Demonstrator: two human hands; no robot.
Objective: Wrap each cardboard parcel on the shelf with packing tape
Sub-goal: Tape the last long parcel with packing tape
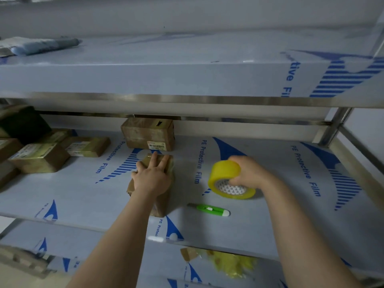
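A long brown cardboard parcel (161,201) lies on the middle shelf (83,196), running from front to back. My left hand (152,176) lies flat on its top with the fingers spread. My right hand (247,173) grips a yellow roll of packing tape (225,173) that stands tilted on the shelf to the right of the parcel. A green utility knife (209,209) lies on the shelf between the parcel and the tape, nearer the front edge.
A larger labelled parcel (148,135) stands behind the one under my hand. Several taped parcels (39,156) are stacked at the left. The upper shelf (187,80) overhangs closely. Crumpled yellow tape scraps (230,265) lie on the shelf below.
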